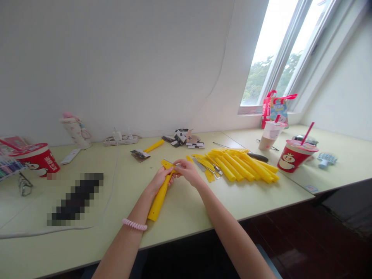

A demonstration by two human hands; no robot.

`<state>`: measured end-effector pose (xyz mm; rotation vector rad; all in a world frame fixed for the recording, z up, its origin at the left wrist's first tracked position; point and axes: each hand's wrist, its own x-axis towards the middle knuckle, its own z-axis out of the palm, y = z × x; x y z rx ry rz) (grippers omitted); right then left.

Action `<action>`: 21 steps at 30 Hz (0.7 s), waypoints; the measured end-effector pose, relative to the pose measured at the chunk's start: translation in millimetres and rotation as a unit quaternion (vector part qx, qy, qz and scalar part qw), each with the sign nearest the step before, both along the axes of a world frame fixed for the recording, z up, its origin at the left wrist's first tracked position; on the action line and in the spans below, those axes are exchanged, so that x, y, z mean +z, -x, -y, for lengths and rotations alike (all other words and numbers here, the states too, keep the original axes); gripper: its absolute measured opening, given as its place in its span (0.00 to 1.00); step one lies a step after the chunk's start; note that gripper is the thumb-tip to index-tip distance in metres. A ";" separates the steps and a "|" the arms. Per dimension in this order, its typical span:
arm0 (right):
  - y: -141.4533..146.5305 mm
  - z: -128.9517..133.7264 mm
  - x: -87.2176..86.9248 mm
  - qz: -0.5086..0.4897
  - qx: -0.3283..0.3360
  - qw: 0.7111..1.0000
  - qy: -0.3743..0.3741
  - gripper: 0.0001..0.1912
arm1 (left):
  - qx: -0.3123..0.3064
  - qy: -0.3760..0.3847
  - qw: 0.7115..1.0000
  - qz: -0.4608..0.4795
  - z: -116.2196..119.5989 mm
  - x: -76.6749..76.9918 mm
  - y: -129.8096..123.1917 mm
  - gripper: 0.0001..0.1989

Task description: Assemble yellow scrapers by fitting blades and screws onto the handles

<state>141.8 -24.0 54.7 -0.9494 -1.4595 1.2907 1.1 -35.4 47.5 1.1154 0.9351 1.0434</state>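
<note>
A yellow scraper (157,202) with a long handle and a wide head is in my hands, its handle slanting down toward the table's front edge. My left hand (158,181) is wrapped round it just below the head, where a thin metal strip shows along the top. The fingers of my right hand (186,171) are closed at the right end of the head; what they pinch is too small to make out. Right of my hands lie loose blades and small yellow parts (208,166), beside a pile of similar yellow scrapers (241,164).
Behind my hands lie another yellow scraper (154,146) with a packaged head and crumpled card packaging (186,138). A screwdriver (258,157) lies behind the pile. Red cups (295,157) stand right and left. A power strip (123,140) and bottle (76,130) line the wall.
</note>
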 end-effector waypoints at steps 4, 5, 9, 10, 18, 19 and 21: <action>0.2 -0.5 -0.9 -0.001 -0.001 1.000 -0.024 0.12 | 0.002 0.006 1.000 -0.014 -0.5 -0.7 0.7 0.11; 0.6 -0.6 -0.9 0.003 -0.001 1.000 -0.025 0.12 | 0.004 0.004 1.000 -0.013 -0.6 -0.8 0.8 0.11; -1.8 -5.3 -3.0 0.042 -0.046 0.997 -0.033 0.13 | 0.027 -0.007 0.999 0.015 -2.1 -1.2 0.9 0.10; -4.3 -7.7 -4.0 0.058 -0.075 0.995 -0.045 0.13 | 0.038 -0.004 0.999 0.022 -3.0 -1.4 1.1 0.09; -26.2 -21.0 -8.9 0.297 -0.232 0.915 -0.142 0.10 | 0.152 0.022 0.984 0.085 -11.5 -1.4 7.8 0.08; -24.9 -19.9 -9.5 0.328 -0.221 0.904 -0.162 0.11 | 0.164 0.024 0.982 0.088 -12.1 -1.1 8.3 0.08; -18.7 -16.1 -11.2 0.376 -0.189 0.883 -0.207 0.10 | 0.177 0.029 0.980 0.089 -12.6 -0.3 8.8 0.07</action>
